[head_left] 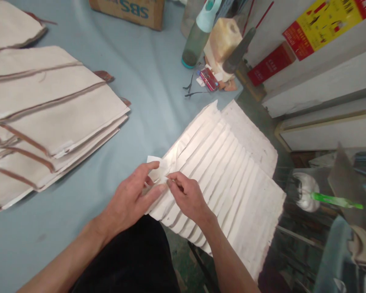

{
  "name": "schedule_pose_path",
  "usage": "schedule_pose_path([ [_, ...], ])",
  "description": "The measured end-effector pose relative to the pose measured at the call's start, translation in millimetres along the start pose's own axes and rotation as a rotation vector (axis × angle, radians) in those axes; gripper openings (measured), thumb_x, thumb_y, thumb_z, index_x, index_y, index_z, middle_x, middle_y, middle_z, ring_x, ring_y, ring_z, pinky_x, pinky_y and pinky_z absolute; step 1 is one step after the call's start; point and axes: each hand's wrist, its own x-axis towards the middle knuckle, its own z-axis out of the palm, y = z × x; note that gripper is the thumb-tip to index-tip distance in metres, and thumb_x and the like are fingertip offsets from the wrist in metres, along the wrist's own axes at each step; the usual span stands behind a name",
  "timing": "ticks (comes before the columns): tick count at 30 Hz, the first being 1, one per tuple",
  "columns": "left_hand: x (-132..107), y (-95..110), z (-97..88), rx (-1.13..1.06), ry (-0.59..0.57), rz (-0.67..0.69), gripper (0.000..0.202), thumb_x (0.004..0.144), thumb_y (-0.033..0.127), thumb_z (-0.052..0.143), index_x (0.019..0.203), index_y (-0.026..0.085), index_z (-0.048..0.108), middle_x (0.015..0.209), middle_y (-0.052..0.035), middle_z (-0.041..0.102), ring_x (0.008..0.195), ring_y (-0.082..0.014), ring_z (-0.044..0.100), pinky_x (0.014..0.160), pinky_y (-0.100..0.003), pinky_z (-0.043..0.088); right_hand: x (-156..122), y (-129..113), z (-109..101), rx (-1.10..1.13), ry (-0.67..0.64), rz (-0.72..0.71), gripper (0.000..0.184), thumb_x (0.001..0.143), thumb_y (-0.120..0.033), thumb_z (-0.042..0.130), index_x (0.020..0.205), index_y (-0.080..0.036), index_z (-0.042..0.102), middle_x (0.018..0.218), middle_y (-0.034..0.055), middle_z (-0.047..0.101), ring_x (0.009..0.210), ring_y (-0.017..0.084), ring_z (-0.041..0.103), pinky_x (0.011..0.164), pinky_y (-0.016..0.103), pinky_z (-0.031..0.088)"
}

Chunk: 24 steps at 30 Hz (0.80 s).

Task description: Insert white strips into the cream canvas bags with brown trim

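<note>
Layered white sheets (pixel 213 162), which look like cloth or paper, lie fanned in overlapping rows over the table's edge and above my lap. At their near left corner my left hand (pixel 137 195) holds a small white piece (pixel 154 159), its thumb and fingers curled round it. My right hand (pixel 186 194) meets it there, thumb and forefinger pinched on a tip of the same white piece. The fingertips of both hands almost touch. How far the piece extends under the left fingers is hidden.
Cream flat pieces with brown straps (pixel 57 97) are stacked on the blue-grey table (pixel 110 162) at left. Farther back are a cardboard box (pixel 131 12), a spray bottle (pixel 198 36), a yellowish block (pixel 224 38), glasses (pixel 189 89) and a red packet (pixel 209 78).
</note>
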Motion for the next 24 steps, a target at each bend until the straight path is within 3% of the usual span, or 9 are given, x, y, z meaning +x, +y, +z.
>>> schedule_pose_path([
  [1,4.8,3.2,2.3,-0.022,-0.038,0.002,0.037,0.111,0.045,0.054,0.140,0.022,0.062,0.112,-0.0069,0.081,0.081,-0.0225,0.076,0.077,-0.034,0.061,0.4,-0.6,-0.3,-0.021,-0.003,-0.007,0.006,0.095,-0.032,0.075,0.095,-0.028,0.079,0.061,-0.0058,0.059,0.059,0.017,0.051,0.062,0.029,0.030],
  [3,13.6,7.1,7.7,-0.055,-0.102,-0.003,0.026,0.109,0.043,0.052,0.110,0.024,0.069,0.098,-0.0051,0.080,0.078,-0.0227,0.075,0.077,-0.034,0.057,1.3,-1.8,-1.2,-0.046,-0.006,-0.016,0.008,0.096,-0.033,0.072,0.095,-0.028,0.079,0.063,-0.0050,0.061,0.062,0.018,0.054,0.064,0.029,0.032],
  [6,18.9,8.8,13.7,-0.086,-0.132,-0.053,0.033,0.108,0.038,0.047,0.078,0.026,0.054,0.067,0.0009,0.064,0.062,-0.0203,0.065,0.067,-0.033,0.048,1.7,-3.6,-3.0,-0.042,-0.003,-0.017,0.008,0.096,-0.033,0.072,0.096,-0.027,0.078,0.060,-0.0066,0.058,0.058,0.016,0.051,0.062,0.029,0.031],
  [10,13.1,5.1,22.4,-0.096,-0.035,-0.179,0.035,0.107,0.040,0.043,0.075,0.027,0.044,0.062,0.0046,0.052,0.056,-0.0173,0.054,0.060,-0.031,0.041,1.7,-8.8,-8.7,0.047,0.051,0.000,0.021,0.095,-0.031,0.074,0.115,-0.026,0.077,0.054,-0.0119,0.046,0.052,0.013,0.038,0.057,0.028,0.026],
  [15,5.5,-9.9,43.5,-0.049,0.098,-0.345,0.043,0.110,0.032,0.049,0.069,0.026,0.040,0.060,0.0083,0.036,0.055,-0.0145,0.047,0.057,-0.028,0.037,18.5,-15.5,-24.0,0.256,0.107,0.061,0.022,0.085,-0.035,0.080,0.103,-0.023,0.078,0.053,-0.0119,0.043,0.049,0.011,0.032,0.049,0.025,0.023],
  [19,5.0,-20.3,56.8,0.033,0.147,-0.422,0.042,0.113,0.031,0.065,0.073,0.021,0.054,0.062,0.0094,0.045,0.057,-0.0134,0.053,0.060,-0.027,0.046,43.4,-20.3,-37.8,0.487,0.149,0.101,0.030,0.077,-0.042,0.085,0.098,-0.024,0.074,0.060,-0.0081,0.054,0.051,0.011,0.042,0.045,0.021,0.030],
  [24,6.0,-20.3,60.9,0.181,0.103,-0.490,0.034,0.112,0.032,0.070,0.082,0.018,0.065,0.068,0.0074,0.058,0.061,-0.0137,0.061,0.066,-0.029,0.057,67.2,-36.2,-53.0,0.753,0.183,0.110,0.030,0.078,-0.028,0.091,0.098,-0.025,0.070,0.059,-0.0131,0.043,0.047,0.007,0.035,0.042,0.017,0.031],
])
